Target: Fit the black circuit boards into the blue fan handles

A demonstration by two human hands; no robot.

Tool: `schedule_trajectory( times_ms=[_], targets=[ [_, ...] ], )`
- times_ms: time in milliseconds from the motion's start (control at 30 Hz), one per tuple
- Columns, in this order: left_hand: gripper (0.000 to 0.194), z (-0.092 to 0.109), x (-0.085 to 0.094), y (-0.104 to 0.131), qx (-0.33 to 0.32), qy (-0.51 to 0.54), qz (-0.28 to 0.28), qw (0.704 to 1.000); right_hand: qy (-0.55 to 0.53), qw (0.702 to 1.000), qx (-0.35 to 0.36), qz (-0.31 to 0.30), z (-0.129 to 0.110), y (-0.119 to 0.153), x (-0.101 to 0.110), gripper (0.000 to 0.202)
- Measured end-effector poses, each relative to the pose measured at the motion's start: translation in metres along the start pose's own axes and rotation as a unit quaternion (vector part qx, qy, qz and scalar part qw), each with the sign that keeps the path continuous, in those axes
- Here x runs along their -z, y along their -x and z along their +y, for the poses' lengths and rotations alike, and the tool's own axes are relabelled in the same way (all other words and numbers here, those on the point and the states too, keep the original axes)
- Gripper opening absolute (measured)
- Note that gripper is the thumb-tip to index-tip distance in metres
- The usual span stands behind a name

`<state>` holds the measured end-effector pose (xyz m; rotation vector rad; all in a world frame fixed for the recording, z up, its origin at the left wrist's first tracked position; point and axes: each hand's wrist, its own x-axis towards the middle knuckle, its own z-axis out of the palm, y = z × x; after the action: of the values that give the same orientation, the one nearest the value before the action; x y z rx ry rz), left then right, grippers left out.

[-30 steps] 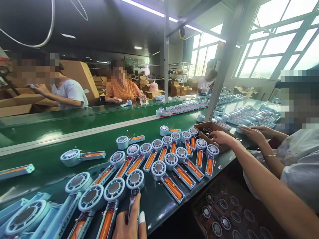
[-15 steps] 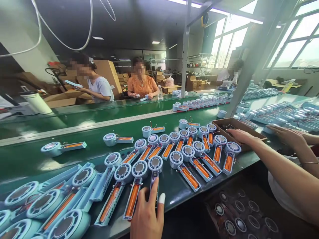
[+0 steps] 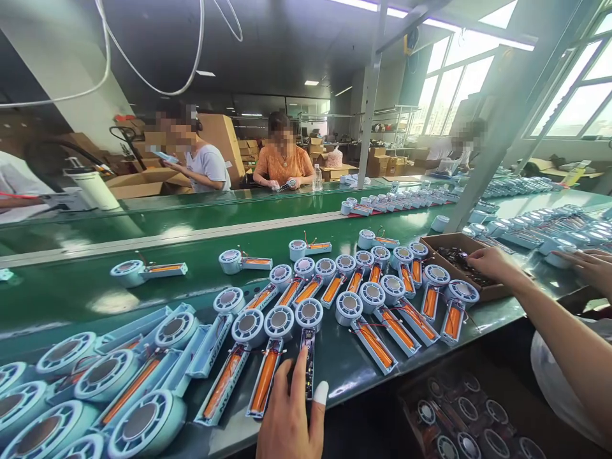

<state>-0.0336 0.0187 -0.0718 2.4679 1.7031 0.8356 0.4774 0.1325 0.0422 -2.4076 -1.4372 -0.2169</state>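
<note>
My left hand (image 3: 291, 411) is at the near edge of the bench, around the handle of a light-blue handheld fan (image 3: 309, 312). Its index finger lies on the dark circuit board (image 3: 310, 366) in that handle, and the thumb, in a white finger cot, is at the right side. My right hand (image 3: 495, 266) reaches into a cardboard box (image 3: 497, 293) of small dark parts that look like circuit boards. Its fingers are drawn together among them; what they hold is too small to make out. Beside the left hand lie fans with orange-wrapped cells (image 3: 265, 376) in open handles.
More fans (image 3: 129, 376) are heaped at the left, others (image 3: 165, 270) lie on the green belt (image 3: 201, 236). A co-worker's hand (image 3: 590, 268) is at the right. Several people sit beyond the belt. A metal post (image 3: 492, 140) rises behind the box. Below the bench are more round fan heads (image 3: 468, 408).
The view has swung slightly left, so everything appears further right. My right hand has moved a little within the box. My left hand stays at the same fan, with more of its circuit board showing.
</note>
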Motion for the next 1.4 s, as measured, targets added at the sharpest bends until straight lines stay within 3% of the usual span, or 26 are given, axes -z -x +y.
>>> schedule_trajectory(
  times_ms=[100, 200, 267, 333, 367, 467, 500, 567, 633, 733, 800, 867, 1033, 1167, 1267, 1400],
  targets=[
    [0.057, 0.011, 0.007, 0.0, -0.001, -0.032, 0.031, 0.999, 0.024, 0.999, -0.027, 0.018, -0.009, 0.019, 0.021, 0.017],
    [0.047, 0.033, 0.02, -0.004, -0.001, -0.033, 0.103, 0.994, 0.024, 0.996, -0.004, 0.086, -0.026, 0.058, 0.044, 0.025],
    [0.042, 0.051, 0.029, -0.009, -0.029, 0.003, 0.136, 0.99, -0.007, 0.99, 0.072, 0.125, -0.046, 0.094, 0.057, 0.025],
    [0.04, 0.068, 0.034, -0.018, -0.058, 0.046, 0.152, 0.986, -0.104, 0.949, 0.265, 0.138, -0.073, 0.134, 0.067, 0.019],
    [0.04, 0.074, 0.034, -0.023, -0.074, 0.064, 0.156, 0.983, -0.152, 0.923, 0.339, 0.102, -0.089, 0.153, 0.071, 0.019],
    [0.047, 0.084, 0.02, -0.033, -0.147, 0.07, 0.134, 0.977, -0.23, 0.846, 0.459, -0.141, -0.135, 0.196, 0.073, 0.029],
    [0.046, 0.084, 0.013, -0.034, -0.176, 0.073, 0.105, 0.976, -0.249, 0.825, 0.465, -0.203, -0.148, 0.205, 0.07, 0.034],
    [0.036, 0.081, -0.004, -0.031, -0.167, 0.125, 0.034, 0.977, -0.287, 0.808, 0.448, -0.254, -0.167, 0.212, 0.058, 0.037],
    [0.037, 0.077, -0.018, -0.023, -0.044, 0.198, -0.035, 0.979, -0.312, 0.829, 0.41, -0.218, -0.179, 0.21, 0.039, 0.033],
    [0.039, 0.072, -0.027, -0.011, 0.137, 0.274, -0.055, 0.95, -0.236, 0.879, 0.399, -0.113, -0.19, 0.204, 0.006, 0.024],
    [0.044, 0.069, -0.024, -0.01, 0.204, 0.294, -0.051, 0.933, -0.152, 0.887, 0.431, -0.069, -0.195, 0.204, -0.011, 0.022],
    [0.047, 0.065, -0.017, -0.014, 0.23, 0.297, -0.048, 0.926, -0.123, 0.884, 0.448, -0.055, -0.196, 0.207, -0.021, 0.022],
    [0.038, 0.055, 0.002, -0.029, 0.18, 0.281, -0.056, 0.941, -0.282, 0.868, 0.388, -0.126, -0.19, 0.217, -0.022, 0.022],
    [0.029, 0.053, 0.004, -0.027, 0.12, 0.225, -0.068, 0.965, -0.387, 0.842, 0.333, -0.173, -0.188, 0.228, -0.021, 0.021],
    [0.027, 0.054, 0.003, -0.023, 0.085, 0.197, -0.097, 0.972, -0.383, 0.85, 0.325, -0.159, -0.192, 0.237, -0.023, 0.021],
    [0.026, 0.056, 0.005, -0.024, 0.099, 0.192, -0.114, 0.97, -0.343, 0.865, 0.35, -0.11, -0.196, 0.244, -0.025, 0.024]
  ],
)
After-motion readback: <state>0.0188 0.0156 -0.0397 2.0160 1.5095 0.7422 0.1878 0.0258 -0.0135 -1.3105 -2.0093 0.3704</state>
